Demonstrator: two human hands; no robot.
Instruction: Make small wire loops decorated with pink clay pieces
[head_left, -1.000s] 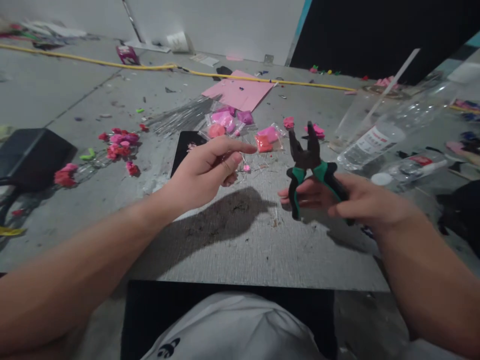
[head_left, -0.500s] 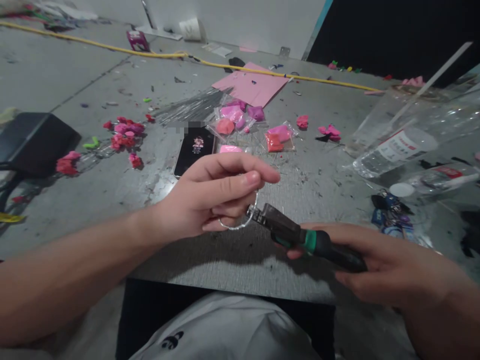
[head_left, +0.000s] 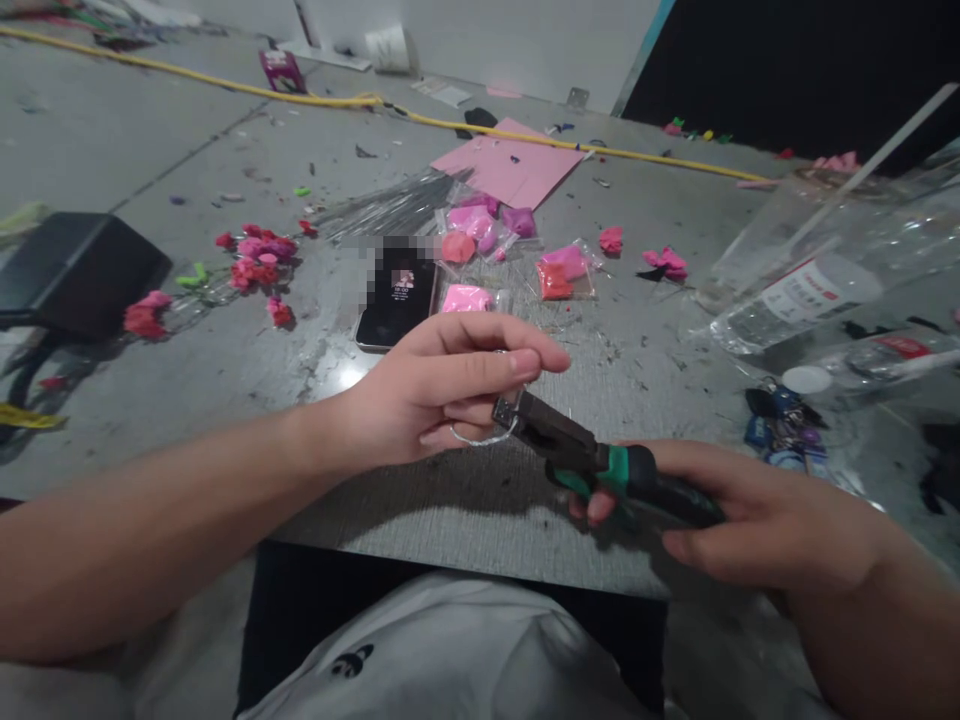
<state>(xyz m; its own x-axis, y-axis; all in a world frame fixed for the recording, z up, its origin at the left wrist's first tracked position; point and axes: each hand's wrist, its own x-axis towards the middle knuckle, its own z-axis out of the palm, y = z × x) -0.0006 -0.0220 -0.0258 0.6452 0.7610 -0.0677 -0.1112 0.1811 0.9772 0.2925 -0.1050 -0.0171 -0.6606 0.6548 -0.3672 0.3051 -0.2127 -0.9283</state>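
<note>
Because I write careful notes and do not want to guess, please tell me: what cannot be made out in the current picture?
Head view:
Ends of the wire: hidden by the left hand and the pliers.
Lower handle of the pliers: partly hidden by the right hand.
Small print on the phone: too small; pixel blocks mask its upper left part.
Bottle label: lettering too blurred.
Black object: cut off by the left edge.
</note>
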